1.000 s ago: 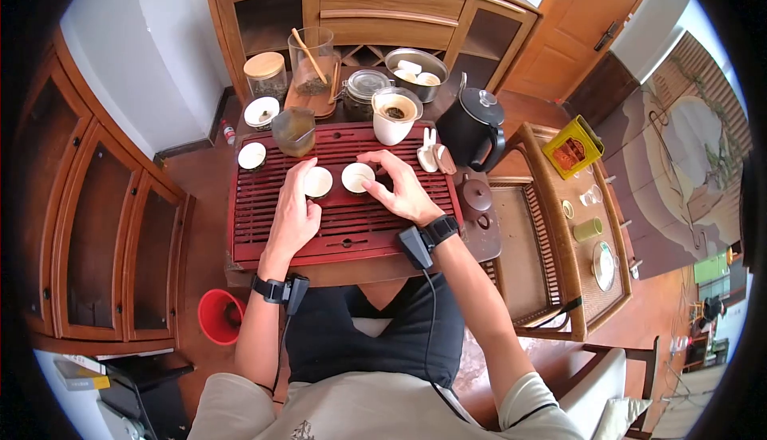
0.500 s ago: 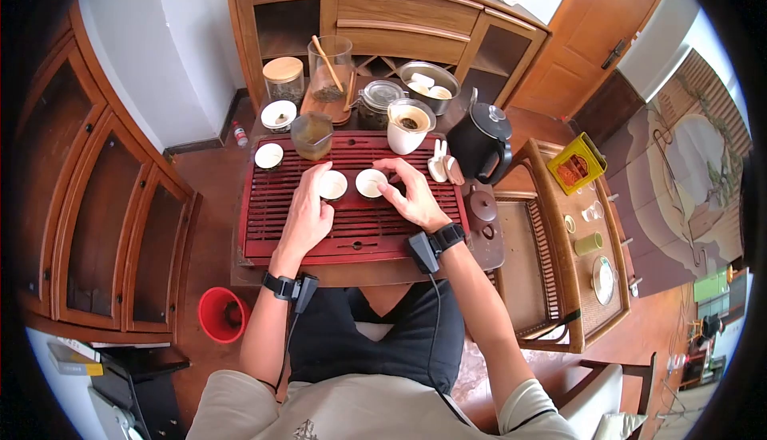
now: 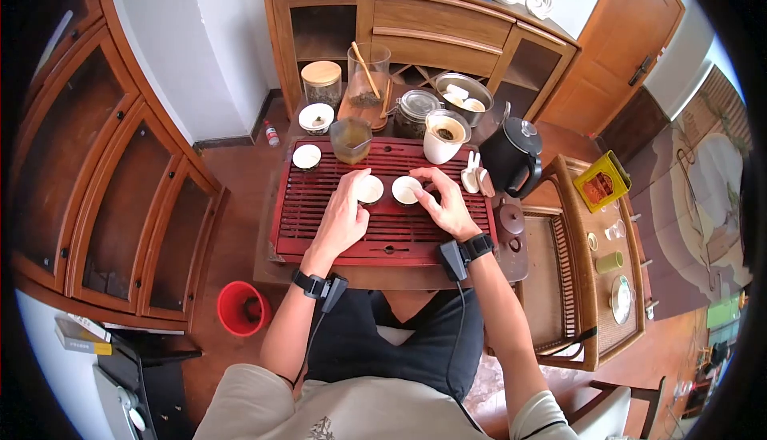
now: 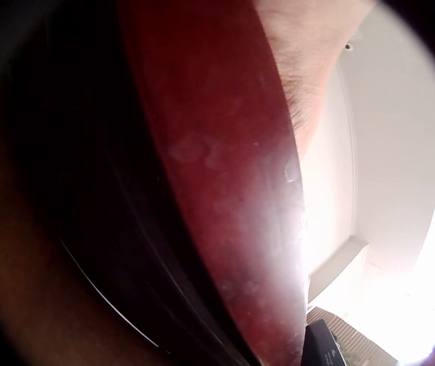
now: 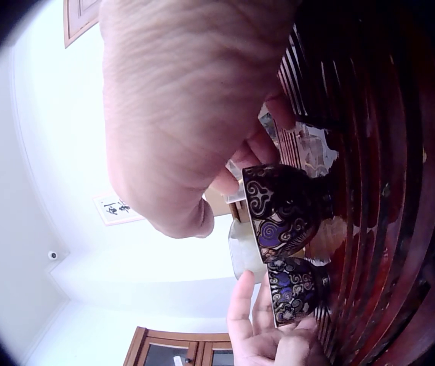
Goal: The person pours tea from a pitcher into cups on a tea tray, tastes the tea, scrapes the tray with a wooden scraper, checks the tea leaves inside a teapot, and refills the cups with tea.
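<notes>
Two small white-lined teacups stand side by side on the slatted red tea tray [image 3: 319,240]. My left hand [image 3: 339,220] holds the left teacup [image 3: 370,191], with the fingers along its outer side. Thumb and forefinger of my right hand [image 3: 449,207] curve around the right teacup [image 3: 407,191]. In the right wrist view, the nearer teacup [image 5: 275,210] and the farther teacup [image 5: 292,290] show dark patterned outsides with blue and gold swirls. Fingers of the left hand [image 5: 267,335] lie about the farther one. The left wrist view catches mainly the tray's red side [image 4: 225,168].
Behind the hands stand a glass pitcher [image 3: 351,140], another white cup [image 3: 306,157] and a white cup with a filter [image 3: 445,138]. A black kettle [image 3: 511,152] and a brown clay teapot [image 3: 510,218] are at right. A red bin [image 3: 242,308] sits on the floor.
The head view has swung, so the whole scene sits farther right and a little lower. Both hands stay at the same two teacups, which keep their places on the tray.
</notes>
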Action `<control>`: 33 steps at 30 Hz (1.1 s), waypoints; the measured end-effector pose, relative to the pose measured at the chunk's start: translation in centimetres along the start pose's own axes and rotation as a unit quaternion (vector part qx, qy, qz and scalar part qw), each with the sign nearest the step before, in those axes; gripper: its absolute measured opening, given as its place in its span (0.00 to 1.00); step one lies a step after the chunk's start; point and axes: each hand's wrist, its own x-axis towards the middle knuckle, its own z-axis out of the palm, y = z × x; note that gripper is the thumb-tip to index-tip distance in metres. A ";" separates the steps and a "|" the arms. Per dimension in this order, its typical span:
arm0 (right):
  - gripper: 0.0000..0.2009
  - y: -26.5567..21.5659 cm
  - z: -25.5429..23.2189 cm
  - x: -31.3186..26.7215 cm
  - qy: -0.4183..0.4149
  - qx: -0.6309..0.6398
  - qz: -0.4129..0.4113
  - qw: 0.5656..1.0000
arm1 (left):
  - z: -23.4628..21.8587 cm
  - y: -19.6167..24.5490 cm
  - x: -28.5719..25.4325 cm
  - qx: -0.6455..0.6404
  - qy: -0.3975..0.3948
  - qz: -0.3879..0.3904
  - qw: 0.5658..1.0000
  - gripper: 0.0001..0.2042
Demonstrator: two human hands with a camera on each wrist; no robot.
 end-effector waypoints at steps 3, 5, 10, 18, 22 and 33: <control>0.18 0.0 0.1 0.0 0.004 -0.005 -0.007 1.000 | 0.2 -0.2 -0.4 0.012 0.002 0.010 1.000 0.36; 0.18 0.0 0.1 0.1 0.003 -0.005 -0.008 1.000 | 0.2 -0.5 -0.2 0.013 0.011 0.025 1.000 0.36; 0.17 0.3 0.4 -0.2 0.003 0.009 0.003 1.000 | 0.1 -0.3 -0.2 0.004 0.009 0.024 1.000 0.35; 0.17 0.5 0.3 0.0 0.007 0.002 0.000 1.000 | 0.1 -0.2 -0.4 0.012 0.009 0.018 1.000 0.35; 0.17 0.9 0.3 0.0 0.000 -0.020 -0.011 1.000 | 0.1 -0.1 -0.2 0.004 0.011 0.015 1.000 0.34; 0.11 -3.6 -3.8 0.2 0.115 0.168 0.021 0.979 | 0.1 -0.1 -0.3 -0.005 0.010 0.020 1.000 0.33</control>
